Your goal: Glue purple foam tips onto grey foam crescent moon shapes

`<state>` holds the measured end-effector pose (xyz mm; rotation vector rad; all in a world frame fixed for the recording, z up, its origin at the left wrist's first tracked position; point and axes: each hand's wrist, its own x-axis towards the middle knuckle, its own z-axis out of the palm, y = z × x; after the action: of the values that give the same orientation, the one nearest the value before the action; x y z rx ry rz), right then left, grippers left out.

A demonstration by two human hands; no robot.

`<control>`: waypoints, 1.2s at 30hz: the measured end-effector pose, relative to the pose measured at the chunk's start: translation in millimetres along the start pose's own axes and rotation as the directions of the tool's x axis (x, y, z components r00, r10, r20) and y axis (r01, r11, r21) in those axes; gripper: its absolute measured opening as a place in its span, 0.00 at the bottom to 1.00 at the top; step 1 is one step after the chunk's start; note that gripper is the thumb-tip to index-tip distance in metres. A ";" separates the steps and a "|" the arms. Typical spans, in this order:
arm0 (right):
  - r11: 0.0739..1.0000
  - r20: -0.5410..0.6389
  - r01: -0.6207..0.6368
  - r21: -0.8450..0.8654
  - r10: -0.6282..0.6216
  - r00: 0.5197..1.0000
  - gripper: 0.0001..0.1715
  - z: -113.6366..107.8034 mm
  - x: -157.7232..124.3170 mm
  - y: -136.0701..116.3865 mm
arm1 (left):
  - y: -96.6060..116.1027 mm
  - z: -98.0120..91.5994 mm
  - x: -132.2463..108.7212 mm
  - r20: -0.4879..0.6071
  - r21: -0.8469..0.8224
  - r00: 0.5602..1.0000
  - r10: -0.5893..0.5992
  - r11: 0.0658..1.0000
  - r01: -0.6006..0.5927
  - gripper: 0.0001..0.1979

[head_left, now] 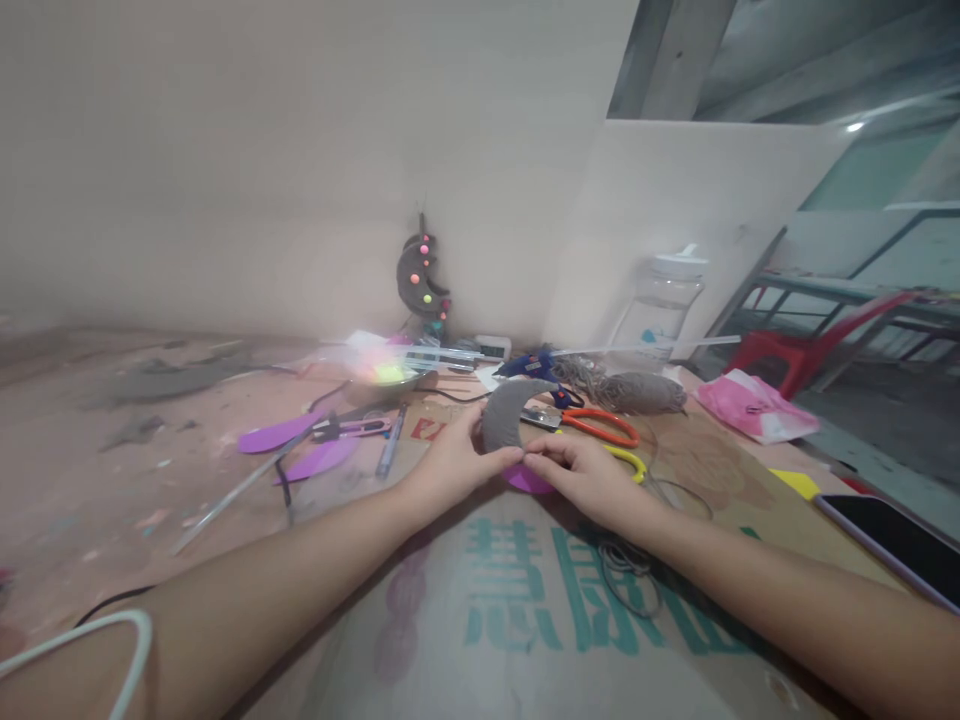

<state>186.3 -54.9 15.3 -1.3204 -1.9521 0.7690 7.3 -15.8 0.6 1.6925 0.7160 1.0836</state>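
A grey crescent shape is held up near the middle of the view, with a purple piece at its lower edge. My left hand is closed on the crescent's left side, the thumb across its bottom. At the lower right of the crescent, my right hand pinches with thumb and fingertips at its lower end, close to the left thumb. Behind my right hand lie orange-handled scissors and a yellow handle. Loose grey cord lies below my right wrist.
A dotted dark crescent leans at the wall. Around lie purple pieces, a cutter, a pen, a blue glue gun, grey yarn, a bottle, a pink packet and a phone on cardboard.
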 end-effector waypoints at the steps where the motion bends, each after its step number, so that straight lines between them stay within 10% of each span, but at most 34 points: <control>1: 1.000 0.003 0.005 -0.002 -0.005 1.000 0.12 0.1 0.0 -0.8 | 0.6 0.0 -0.7 -0.001 0.017 1.000 0.001 1.000 -0.001 0.25; 20: 0.991 -0.068 0.021 0.130 -0.012 0.998 0.13 0.3 0.4 8.7 | 5.7 -1.4 -4.7 0.032 0.153 0.997 -0.063 0.987 0.058 0.14; 28: 0.960 -0.117 0.009 0.280 0.025 0.993 0.13 -0.2 2.5 10.0 | -5.7 -5.1 4.2 -0.170 -0.156 0.974 -0.151 0.980 0.125 0.15; 36: 0.964 -0.130 0.006 0.265 0.030 0.991 0.15 0.2 0.9 9.7 | -6.9 -7.8 5.3 -0.213 -0.016 0.968 -0.134 0.991 0.133 0.09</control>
<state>191.4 -51.1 8.0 -1.1904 -1.6720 0.8905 2.7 -5.7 -3.0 1.5168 0.9520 1.1808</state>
